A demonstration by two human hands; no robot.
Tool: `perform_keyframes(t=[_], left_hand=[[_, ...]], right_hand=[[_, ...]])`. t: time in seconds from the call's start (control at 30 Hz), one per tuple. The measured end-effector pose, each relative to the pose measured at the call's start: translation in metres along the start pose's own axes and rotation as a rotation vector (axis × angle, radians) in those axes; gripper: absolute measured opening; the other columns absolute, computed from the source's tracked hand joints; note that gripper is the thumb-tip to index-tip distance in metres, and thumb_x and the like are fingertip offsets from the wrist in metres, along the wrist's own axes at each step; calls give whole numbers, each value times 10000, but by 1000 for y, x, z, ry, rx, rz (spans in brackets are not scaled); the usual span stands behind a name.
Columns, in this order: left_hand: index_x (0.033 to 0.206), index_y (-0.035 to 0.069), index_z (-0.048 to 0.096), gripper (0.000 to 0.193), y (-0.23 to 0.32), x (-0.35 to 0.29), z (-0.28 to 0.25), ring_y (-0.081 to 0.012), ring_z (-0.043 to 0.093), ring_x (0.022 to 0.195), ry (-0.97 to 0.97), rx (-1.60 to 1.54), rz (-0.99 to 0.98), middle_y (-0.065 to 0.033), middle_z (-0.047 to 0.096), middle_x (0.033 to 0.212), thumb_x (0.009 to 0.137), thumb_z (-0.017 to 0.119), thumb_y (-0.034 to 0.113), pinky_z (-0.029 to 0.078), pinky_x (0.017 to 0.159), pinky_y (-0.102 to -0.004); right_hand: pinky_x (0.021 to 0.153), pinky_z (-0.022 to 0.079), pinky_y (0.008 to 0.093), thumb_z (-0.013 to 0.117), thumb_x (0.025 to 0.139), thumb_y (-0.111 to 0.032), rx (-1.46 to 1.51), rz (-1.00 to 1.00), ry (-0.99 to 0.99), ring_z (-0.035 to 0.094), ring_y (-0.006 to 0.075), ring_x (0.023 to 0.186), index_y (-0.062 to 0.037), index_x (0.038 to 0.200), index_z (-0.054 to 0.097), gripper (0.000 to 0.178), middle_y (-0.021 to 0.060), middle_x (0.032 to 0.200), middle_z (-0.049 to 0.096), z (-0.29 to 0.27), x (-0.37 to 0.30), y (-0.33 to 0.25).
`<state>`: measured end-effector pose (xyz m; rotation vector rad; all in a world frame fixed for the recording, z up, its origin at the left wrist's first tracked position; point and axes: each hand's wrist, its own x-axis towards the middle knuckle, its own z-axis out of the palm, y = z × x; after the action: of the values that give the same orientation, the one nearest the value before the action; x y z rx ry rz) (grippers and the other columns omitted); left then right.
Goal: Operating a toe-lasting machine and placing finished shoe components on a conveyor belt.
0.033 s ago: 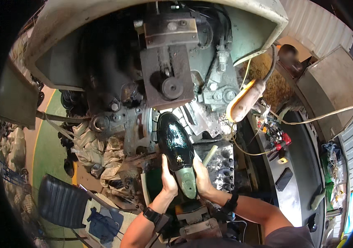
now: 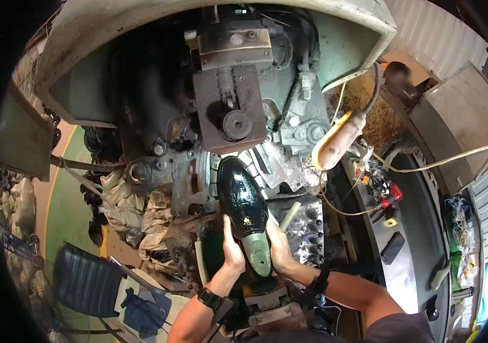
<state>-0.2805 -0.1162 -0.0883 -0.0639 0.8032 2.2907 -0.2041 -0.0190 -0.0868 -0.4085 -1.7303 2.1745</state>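
A glossy black shoe upper (image 2: pixel 240 191) is stretched over a green shoe last (image 2: pixel 257 254), its toe pointing away from me into the machine. The last's heel end is bare and points toward me. My left hand (image 2: pixel 232 247) presses along the left side near the heel, and my right hand (image 2: pixel 280 248) grips the right side, so both hold the upper on its last between them. Just beyond the toe sits the dark metal block (image 2: pixel 229 103) of the machine, with a round knob-like part on it. Whether the toe touches the metal parts under it, I cannot tell.
A lit work lamp (image 2: pixel 341 140) hangs at the right on its cable. A pale stick (image 2: pixel 291 215) stands beside my right hand. Farther right are a bench (image 2: pixel 399 280) and a dark phone-like object (image 2: pixel 393 248). At the left are a black chair (image 2: pixel 85 279) and crumpled beige cloth sacks (image 2: pixel 121 206).
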Motion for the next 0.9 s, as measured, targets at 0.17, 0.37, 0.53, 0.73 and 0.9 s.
perform_keyframes(t=[0.17, 0.37, 0.53, 0.73, 0.9], left_hand=[[1354, 45, 569, 657, 4, -8, 6, -249, 647, 1128, -19, 4, -22, -114, 653, 1287, 1061, 314, 575, 495, 1025, -397], [1361, 39, 571, 597, 6, -10, -12, -198, 594, 1165, 156, 433, 111, -87, 621, 1314, 1059, 413, 529, 439, 1046, -345], [1185, -55, 650, 279, 53, -42, -105, -173, 654, 1009, 431, 898, 519, -87, 705, 1109, 991, 636, 144, 512, 900, -291], [1349, -99, 543, 557, 70, -68, -257, -250, 600, 1169, 647, 946, 125, -178, 618, 1331, 868, 722, 117, 454, 1002, -346], [1398, -72, 503, 591, 92, -83, -239, -263, 559, 1240, 899, 1028, 337, -194, 558, 1408, 901, 713, 171, 432, 1035, -370]], right_hand=[[973, 422, 299, 392, 1104, -335, 164, -23, 159, 545, 147, 1074, 29, 1236, 611, 445, 69, 1166, 628, 13, -3, -6], [965, 419, 308, 451, 1085, -363, 80, 118, 181, 543, 158, 1056, 29, 1246, 581, 443, 71, 1141, 624, -6, -13, 7], [899, 558, 339, 649, 1002, -185, -133, 234, 4, 694, 187, 973, 70, 1221, 530, 357, 158, 1073, 723, -91, -47, -16], [819, 558, 316, 654, 968, -99, -95, 199, 421, 704, 179, 867, 58, 1099, 609, 210, 153, 994, 738, -145, -95, -22], [747, 553, 295, 671, 948, -88, -108, 144, 501, 705, 177, 821, 83, 1037, 622, 198, 154, 961, 735, -160, -129, -24]])
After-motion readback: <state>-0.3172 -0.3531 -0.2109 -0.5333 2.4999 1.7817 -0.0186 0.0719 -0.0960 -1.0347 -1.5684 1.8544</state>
